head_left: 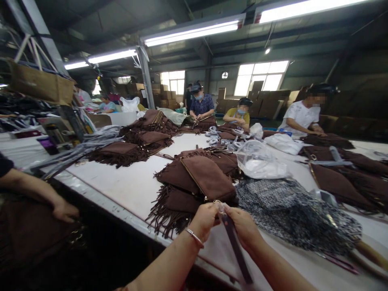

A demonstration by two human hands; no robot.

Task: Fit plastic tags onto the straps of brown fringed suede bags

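Before me runs a long white table point(103, 176), its near edge cutting diagonally below my forearms. To my right slumps a black-and-white tweed-like heap point(291, 214); whether it is a bag or loose cloth I can't make out. Just left of it lies a stack of brown fringed bags point(178, 182), mostly hidden by the zippered brown pouch point(209, 176) on top. That pouch slants, its zipper edge running from far left toward my fingers; I can't see whether anything is inside. Beyond the tweed, a clear plastic bag point(260, 159) holds something white, its shape lost in the creases. At my left a co-worker's hand point(65, 210) rests on a dark brown bag point(33, 230) cut off by the picture's edge.

My left hand point(206, 220) is closed by the pouch's near corner, thumb and fingers pinched together at a metal ring point(217, 202). My right hand point(242, 226) pinches the upper end of a dark brown strap point(235, 246), fingertips meeting my left. The strap hangs between my forearms, its long axis pointing down toward me and slightly right; its top is covered by my fingers, its lower end blurred.
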